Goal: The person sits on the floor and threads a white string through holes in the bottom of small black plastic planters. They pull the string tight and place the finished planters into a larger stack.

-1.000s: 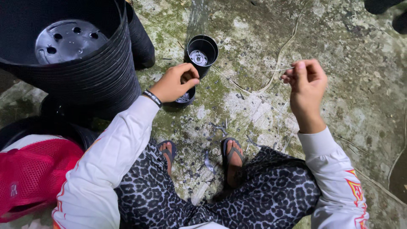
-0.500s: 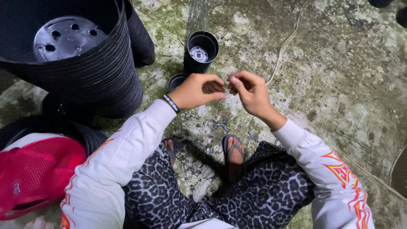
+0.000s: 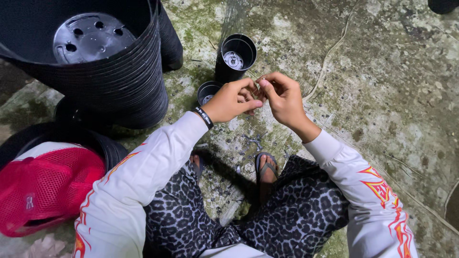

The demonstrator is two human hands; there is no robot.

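The person squatted on the mossy concrete floor (image 3: 382,95), and both hands met at the centre of the frame, fingertips touching. The left hand (image 3: 233,99) and the right hand (image 3: 283,98) were pinched together on something very small and thin, perhaps a bit of wire or string; it was too fine for me to tell. A dark wristband (image 3: 204,117) sat on the left wrist.

Just beyond the hands, toward the upper middle, a small black plastic pot (image 3: 235,57) stood upright on the floor, open end up, its pale perforated bottom showing inside. A shorter black pot (image 3: 208,91) stood just beside it, partly hidden behind the left hand. Neither hand touched either pot.

At the upper left a tall stack of large black nursery pots (image 3: 114,81) leaned over, the drainage holes of the innermost one in view. A red mesh cap (image 3: 48,186) lay at the lower left, resting in another black pot. A thin pale cord (image 3: 330,52) trailed across the floor at the upper right. Below the hands, the person's sandalled feet (image 3: 265,167) were planted on the floor, between knees in leopard-print trousers.
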